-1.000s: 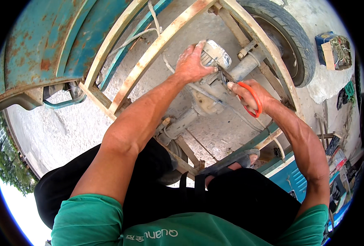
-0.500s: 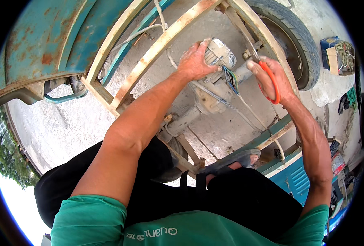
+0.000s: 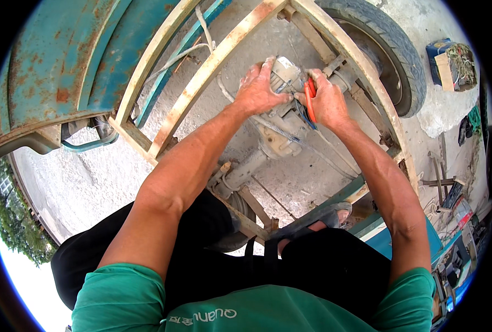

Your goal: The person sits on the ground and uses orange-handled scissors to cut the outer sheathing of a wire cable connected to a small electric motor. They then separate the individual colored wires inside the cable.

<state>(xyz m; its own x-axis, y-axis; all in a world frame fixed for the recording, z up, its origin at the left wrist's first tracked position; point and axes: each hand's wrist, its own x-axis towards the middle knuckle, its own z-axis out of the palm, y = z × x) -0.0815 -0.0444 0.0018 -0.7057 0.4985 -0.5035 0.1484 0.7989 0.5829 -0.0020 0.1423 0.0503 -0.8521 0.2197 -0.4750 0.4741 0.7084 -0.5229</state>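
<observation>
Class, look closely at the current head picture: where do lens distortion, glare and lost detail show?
In the head view, the beige frame rails bow inside a dark rounded border; in the head view, glare bleaches the patch below the tree white; in the head view, the black trousers swallow most folds, and the thin wires beside the right hand look too indistinct to count.
</observation>
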